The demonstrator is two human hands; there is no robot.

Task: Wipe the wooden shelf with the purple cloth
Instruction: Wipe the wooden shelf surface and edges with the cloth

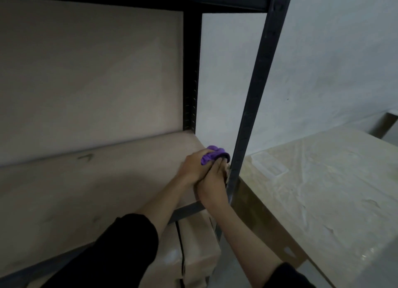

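Note:
A pale wooden shelf board (86, 190) fills the lower left, framed by dark metal rails. At its right end a bunched purple cloth (213, 155) lies against the front metal post (254, 107). My left hand (193, 169) is closed over the cloth from the left. My right hand (213, 183) sits just beside and under it, fingers pressed on the cloth's near side, close to the post. Most of the cloth is hidden under the two hands.
A rear dark post (190, 72) stands at the shelf's back right corner, with a wooden back panel (86, 72) to its left. Cardboard boxes (193, 249) sit below the shelf. A plastic-wrapped slab (323, 190) lies to the right against the white wall.

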